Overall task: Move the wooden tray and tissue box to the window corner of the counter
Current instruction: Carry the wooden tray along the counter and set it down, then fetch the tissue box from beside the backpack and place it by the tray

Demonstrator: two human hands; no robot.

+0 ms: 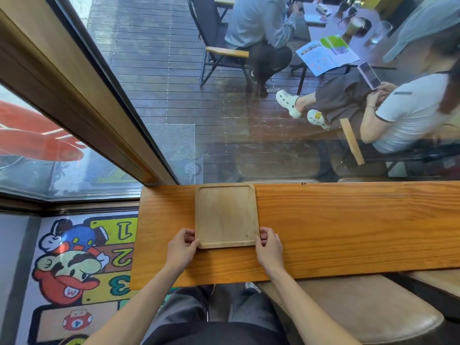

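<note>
A pale wooden tray (226, 215), square with rounded corners and nothing in it, lies flat on the orange wooden counter (348, 225), its far edge against the window. My left hand (183, 247) grips the tray's near left corner. My right hand (268, 246) grips the near right corner. Both hands have their fingers curled onto the rim. No tissue box is in view.
The counter's left end (139, 235) stops near the window frame corner (159, 180). A padded bench seat (368, 310) sits under the counter at right. A cartoon rug (74, 265) covers the floor at left. People sit at a table beyond the glass.
</note>
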